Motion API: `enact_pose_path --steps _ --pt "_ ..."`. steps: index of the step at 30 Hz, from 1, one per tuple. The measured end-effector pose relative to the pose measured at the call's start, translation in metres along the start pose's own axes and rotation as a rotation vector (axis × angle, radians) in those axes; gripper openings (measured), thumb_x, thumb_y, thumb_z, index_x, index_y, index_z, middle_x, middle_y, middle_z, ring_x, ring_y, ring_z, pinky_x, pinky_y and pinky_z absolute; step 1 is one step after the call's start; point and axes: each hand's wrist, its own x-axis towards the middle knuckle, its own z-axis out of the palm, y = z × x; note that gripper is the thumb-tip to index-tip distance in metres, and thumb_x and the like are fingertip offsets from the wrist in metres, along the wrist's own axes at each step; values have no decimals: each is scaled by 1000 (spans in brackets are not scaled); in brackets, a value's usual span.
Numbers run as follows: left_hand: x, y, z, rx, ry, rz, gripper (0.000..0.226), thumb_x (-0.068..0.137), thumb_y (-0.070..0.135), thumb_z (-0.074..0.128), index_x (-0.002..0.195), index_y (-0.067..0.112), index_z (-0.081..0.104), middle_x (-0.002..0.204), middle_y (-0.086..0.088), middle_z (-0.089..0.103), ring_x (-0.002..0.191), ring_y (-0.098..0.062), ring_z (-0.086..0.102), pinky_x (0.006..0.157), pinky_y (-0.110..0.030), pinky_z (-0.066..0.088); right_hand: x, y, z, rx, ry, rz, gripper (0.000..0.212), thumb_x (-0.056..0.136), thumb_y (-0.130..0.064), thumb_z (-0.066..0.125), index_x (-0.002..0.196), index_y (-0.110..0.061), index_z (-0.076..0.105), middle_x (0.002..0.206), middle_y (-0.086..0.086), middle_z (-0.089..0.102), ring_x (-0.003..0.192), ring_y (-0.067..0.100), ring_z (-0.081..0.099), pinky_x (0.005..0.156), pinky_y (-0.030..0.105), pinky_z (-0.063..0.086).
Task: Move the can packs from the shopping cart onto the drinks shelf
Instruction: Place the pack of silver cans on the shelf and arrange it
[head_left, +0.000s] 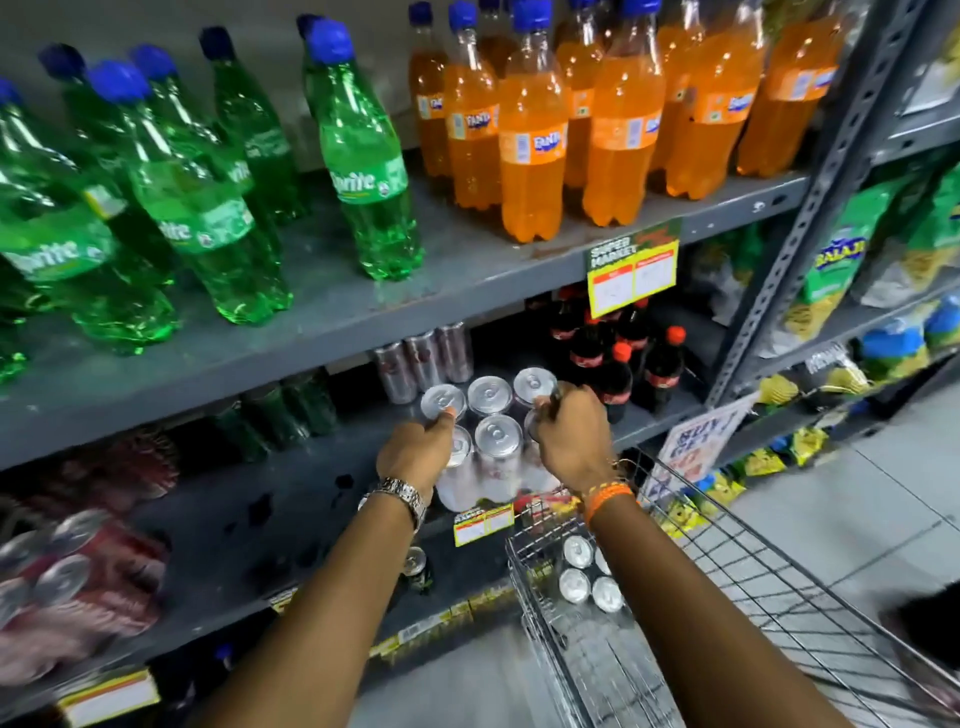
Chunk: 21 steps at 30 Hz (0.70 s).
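Observation:
A shrink-wrapped pack of silver cans (491, 439) stands at the front of the middle drinks shelf (291, 499). My left hand (415, 452) grips the pack's left side, thumb on a can top. At the pack's right side, my right hand (571, 436) is closed on its top edge. Another can pack (589, 574) with silver tops lies in the wire shopping cart (727, 571) at the lower right, just below my right forearm.
Loose silver cans (423, 361) and cola bottles (618, 358) stand behind the pack. Green cans (291, 410) are to its left, red can packs (78, 587) at far left. Sprite bottles (208, 197) and Fanta bottles (530, 145) fill the shelf above. Snack bags (852, 260) hang right.

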Motion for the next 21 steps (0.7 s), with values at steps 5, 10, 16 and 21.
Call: enact_pose_path --steps 5,10,16,21 --pt "37 -8 -9 -68 53 -49 70 77 68 51 99 4 72 113 -16 73 106 -35 68 95 -43 55 24 -7 35 31 -79 -23 14 84 -12 58 90 0 62 103 26 66 102 44 60 78 41 46" --pt "59 -15 -10 39 77 -9 61 93 54 49 106 -2 69 116 -23 70 110 -40 66 89 -37 52 37 -5 64 18 -115 -32 15 84 -14 60 93 -2 61 104 25 66 101 44 61 77 39 47" --pt "74 -22 -9 90 77 58 66 92 57 49 86 -5 68 102 -28 72 98 -41 68 71 -35 43 50 1 69 26 -196 -56 22 91 -15 52 104 0 61 111 27 64 110 44 57 87 41 45" --pt "50 -27 -12 -44 197 -13 61 87 45 62 118 -7 56 116 -21 67 111 -39 63 83 -35 48 54 31 46 265 -245 125 43 92 -25 58 129 -4 55 122 11 65 116 29 60 104 37 45"
